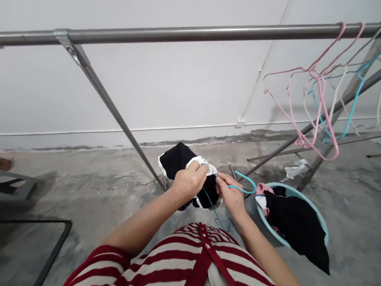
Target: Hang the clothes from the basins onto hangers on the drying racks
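A black garment with white lace trim [177, 159] hangs from my left hand [192, 179], whose fingers are closed on its lacy edge. My right hand [231, 193] grips a blue hanger [249, 183] near its neck. The hook curves out to the right of that hand, while one shoulder of the hanger reaches in at the lace. Its lower part [218, 220] dangles below my hands. The cloth and my fingers hide where the hanger meets the garment.
A metal rail [174, 30] crosses ahead on slanted legs. Pink hangers [318, 106], plus blue and white ones, hang at its right end. A light-blue basin [324, 225] holding black and pink clothes stands at right. At left are a grey stool [1, 185] and a black frame [54, 251].
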Demonstrator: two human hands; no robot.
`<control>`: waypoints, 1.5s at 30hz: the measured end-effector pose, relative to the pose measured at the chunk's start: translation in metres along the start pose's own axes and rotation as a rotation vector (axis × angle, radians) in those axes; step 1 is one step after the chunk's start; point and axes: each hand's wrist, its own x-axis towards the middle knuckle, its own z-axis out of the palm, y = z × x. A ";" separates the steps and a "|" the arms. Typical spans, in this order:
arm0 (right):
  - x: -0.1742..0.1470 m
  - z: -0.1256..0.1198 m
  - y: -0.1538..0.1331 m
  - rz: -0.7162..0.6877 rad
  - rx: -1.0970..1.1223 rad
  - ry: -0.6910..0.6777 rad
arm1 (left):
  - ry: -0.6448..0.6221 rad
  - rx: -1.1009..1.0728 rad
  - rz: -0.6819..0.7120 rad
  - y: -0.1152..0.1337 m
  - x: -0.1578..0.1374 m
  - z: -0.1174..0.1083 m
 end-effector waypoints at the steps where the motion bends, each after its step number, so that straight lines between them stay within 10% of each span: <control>1: 0.001 -0.004 0.001 -0.005 0.020 0.029 | 0.020 -0.034 0.053 -0.001 -0.007 0.001; 11: 0.013 -0.050 -0.019 -0.131 0.111 0.023 | 0.525 -0.200 0.197 -0.042 -0.001 -0.057; 20: 0.001 -0.052 -0.031 -0.081 0.001 -0.198 | -0.122 -0.022 0.580 -0.014 0.044 -0.029; 24: 0.021 -0.086 -0.008 -0.014 0.278 -0.365 | -0.169 -0.122 0.568 -0.026 0.050 -0.031; 28: 0.040 -0.114 0.047 0.151 0.310 -0.065 | -0.103 -0.206 0.469 -0.037 0.048 -0.047; 32: 0.025 -0.093 0.089 0.296 0.214 -0.104 | -0.063 -0.228 0.361 -0.042 0.044 -0.058; 38: 0.005 -0.024 0.087 -0.084 0.011 -0.098 | -0.076 -0.230 0.285 -0.041 0.037 -0.061; 45: 0.025 -0.010 0.075 -0.266 -0.296 -0.081 | -0.003 -0.330 0.257 -0.048 0.020 -0.076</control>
